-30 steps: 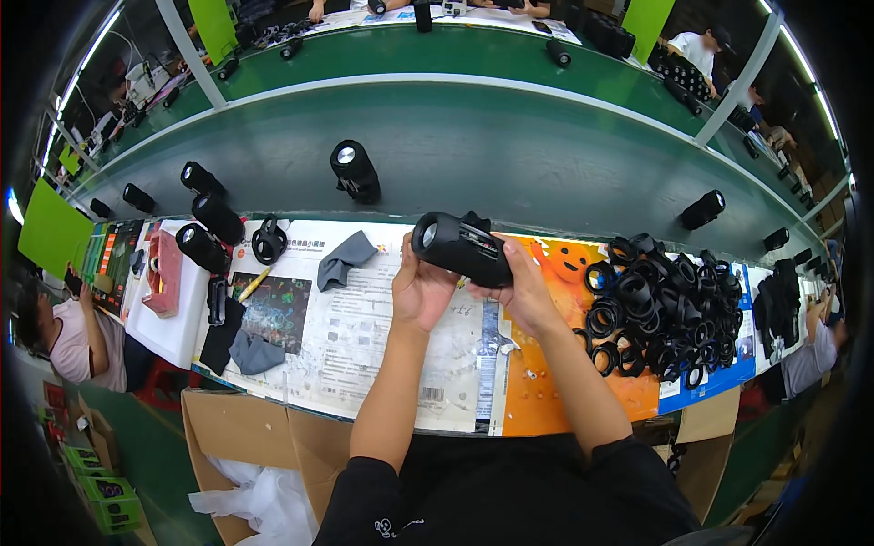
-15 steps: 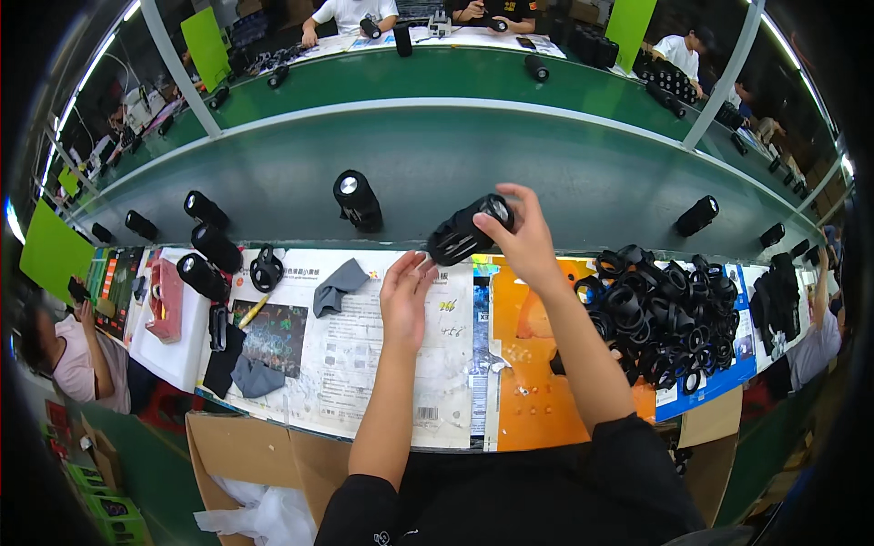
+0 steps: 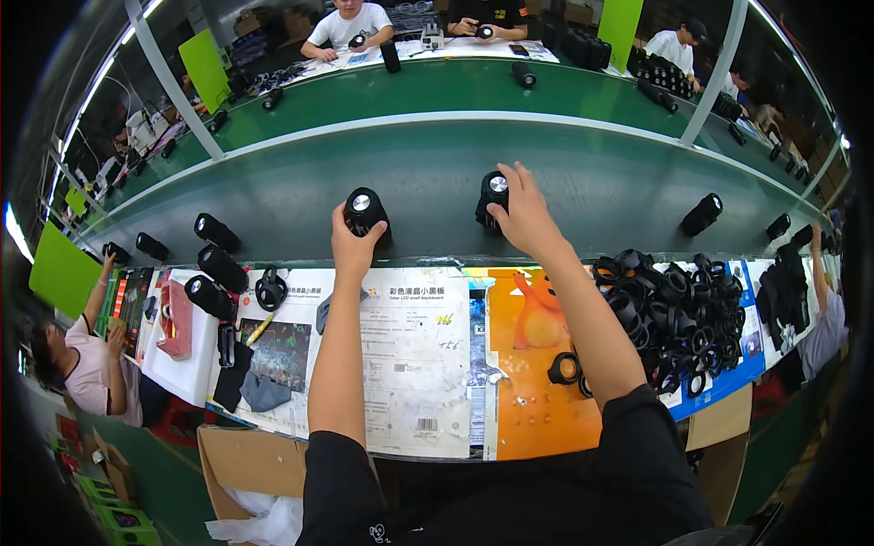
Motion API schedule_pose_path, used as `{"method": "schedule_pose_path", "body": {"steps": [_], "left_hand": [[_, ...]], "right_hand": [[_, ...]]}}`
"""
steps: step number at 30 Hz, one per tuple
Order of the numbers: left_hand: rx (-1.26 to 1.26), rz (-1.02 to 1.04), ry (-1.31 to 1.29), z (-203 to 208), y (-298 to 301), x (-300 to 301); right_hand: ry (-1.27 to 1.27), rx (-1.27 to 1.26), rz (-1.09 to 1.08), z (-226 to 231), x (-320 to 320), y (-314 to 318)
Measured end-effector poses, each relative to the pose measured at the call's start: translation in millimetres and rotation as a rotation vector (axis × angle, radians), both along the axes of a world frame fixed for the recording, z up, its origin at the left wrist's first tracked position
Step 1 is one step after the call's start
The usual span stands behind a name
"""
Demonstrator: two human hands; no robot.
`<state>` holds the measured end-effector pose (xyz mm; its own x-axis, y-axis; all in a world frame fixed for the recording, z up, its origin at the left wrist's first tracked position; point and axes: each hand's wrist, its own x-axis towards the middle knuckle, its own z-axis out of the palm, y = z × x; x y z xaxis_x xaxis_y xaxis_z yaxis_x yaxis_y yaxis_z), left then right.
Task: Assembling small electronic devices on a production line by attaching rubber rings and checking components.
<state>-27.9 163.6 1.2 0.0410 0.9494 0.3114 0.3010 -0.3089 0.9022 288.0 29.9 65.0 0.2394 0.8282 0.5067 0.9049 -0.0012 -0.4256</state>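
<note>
Two black cylindrical speakers stand upright on the green belt in front of me, each with a round silver top. My left hand (image 3: 355, 247) is closed around the left speaker (image 3: 366, 217), thumb on its right side and fingers on its left. The right speaker (image 3: 492, 193) is in the grip of my right hand (image 3: 526, 215), whose thumb lies across its front and whose fingers reach along its right side. Below my arms lie a white printed sheet (image 3: 414, 364) and an orange sheet (image 3: 537, 414).
A heap of black rings (image 3: 674, 318) covers the right side of the bench. Several more speakers (image 3: 218, 269) lie at left, near a grey cloth (image 3: 264, 393) and a yellow pen (image 3: 260, 329). Co-workers sit across and on both sides. An open carton (image 3: 250, 460) is below.
My right hand has set its tilted speaker upright on the belt. My left hand has moved forward and left, from beside that speaker to the other one.
</note>
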Motion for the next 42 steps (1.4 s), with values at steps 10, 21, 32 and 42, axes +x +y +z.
{"method": "schedule_pose_path", "body": {"steps": [10,21,32,42], "left_hand": [[-0.189,-0.082,-0.619,17.0,-136.0,53.0],[-0.446,-0.651,-1.089,-8.0,-181.4,35.8],[-0.201,-0.434,-1.155,-6.5,-178.9,40.0],[-0.362,-0.69,-1.15,-24.5,-172.6,34.9]], "right_hand": [[0.181,0.06,0.322,-33.3,-109.6,-126.4],[1.066,-0.331,0.379,-70.9,-117.9,-153.4],[0.777,-0.1,0.408,-72.6,-138.0,-154.1],[0.944,-0.118,0.482,-83.0,-137.1,-159.3]]}}
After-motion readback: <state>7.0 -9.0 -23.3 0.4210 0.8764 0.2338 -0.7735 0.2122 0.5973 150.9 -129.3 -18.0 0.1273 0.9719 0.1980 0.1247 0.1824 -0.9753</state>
